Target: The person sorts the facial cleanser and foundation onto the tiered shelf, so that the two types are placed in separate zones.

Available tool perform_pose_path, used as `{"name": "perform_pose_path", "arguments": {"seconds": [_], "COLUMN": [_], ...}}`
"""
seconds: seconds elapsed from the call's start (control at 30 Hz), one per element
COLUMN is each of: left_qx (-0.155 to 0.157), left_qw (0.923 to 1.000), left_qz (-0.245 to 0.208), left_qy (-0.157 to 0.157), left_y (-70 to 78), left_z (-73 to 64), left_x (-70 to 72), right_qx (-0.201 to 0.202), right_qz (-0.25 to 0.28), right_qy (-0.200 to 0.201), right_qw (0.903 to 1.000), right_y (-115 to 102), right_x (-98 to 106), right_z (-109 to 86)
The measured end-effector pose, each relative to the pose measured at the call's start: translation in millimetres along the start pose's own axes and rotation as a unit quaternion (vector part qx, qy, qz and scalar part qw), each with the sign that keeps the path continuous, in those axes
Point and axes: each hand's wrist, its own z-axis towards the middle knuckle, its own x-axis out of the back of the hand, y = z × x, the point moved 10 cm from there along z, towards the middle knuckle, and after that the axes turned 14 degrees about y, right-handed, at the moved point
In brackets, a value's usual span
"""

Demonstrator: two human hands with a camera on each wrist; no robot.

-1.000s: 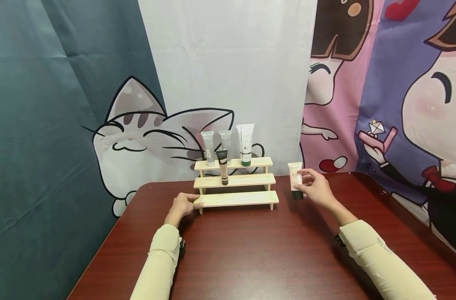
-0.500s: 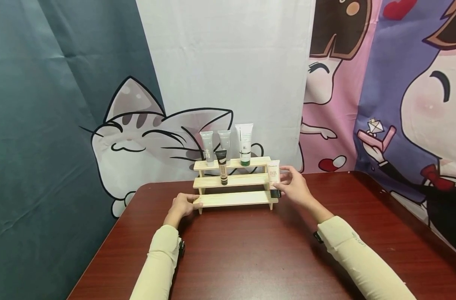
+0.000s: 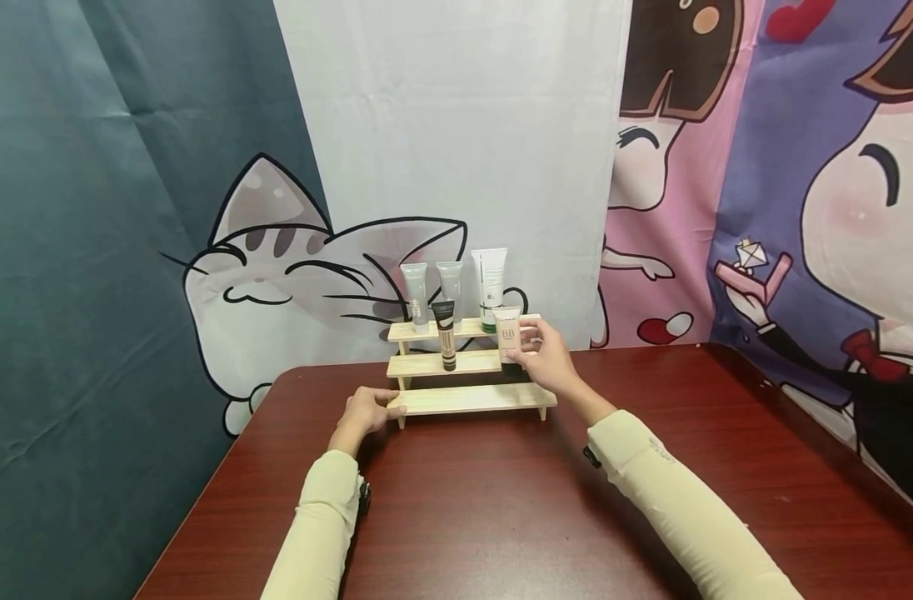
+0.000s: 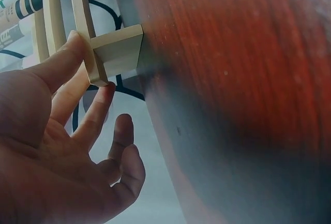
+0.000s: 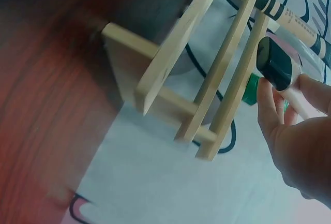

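A three-tier wooden display stand [image 3: 475,398] stands on the table. My left hand [image 3: 364,410] pinches the left end of its lowest shelf; in the left wrist view the thumb [image 4: 64,58] lies on the shelf and a fingertip touches its end from below. My right hand [image 3: 552,358] grips a BB cream tube [image 3: 508,332] upright, black cap [image 5: 275,64] downward, at the right part of the middle shelf. A slim black-topped beige tube [image 3: 446,336] stands on that shelf's left part. On the top shelf stand two translucent tubes [image 3: 416,296] and a white tube [image 3: 490,273] with a green cap.
The reddish-brown table [image 3: 486,508] stretches in front of the stand. Close behind it hangs a printed cloth backdrop [image 3: 456,125] with cartoon figures. A sleeve [image 3: 689,500] covers the right forearm.
My right hand has carried the BB cream tube leftward from beside the stand to over the middle shelf, slightly upward. The left hand stays at the lowest shelf's end.
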Motion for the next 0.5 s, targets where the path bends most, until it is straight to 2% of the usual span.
{"name": "perform_pose_path", "arguments": {"seconds": [0.1,0.3,0.5], "left_qx": [0.004,0.004,0.002], "left_qw": [1.0,1.0,0.9999], "left_qz": [0.0,0.002,0.007], "left_qy": [0.0,0.002,0.006], "left_y": [-0.6,-0.2,0.9], "left_z": [-1.1,-1.9,-1.4], "left_x": [-0.6,-0.7,1.8], "right_qx": [0.011,0.007,0.003], "right_qz": [-0.001,-0.025,-0.009], "right_qy": [0.001,0.013,0.022], "right_qw": [0.9999,0.9996,0.9997], "right_y": [-2.1,-0.3,-1.1], "right_x": [-10.7,-24.3,-34.7], "right_z": [4.0,9.8,12.7]}}
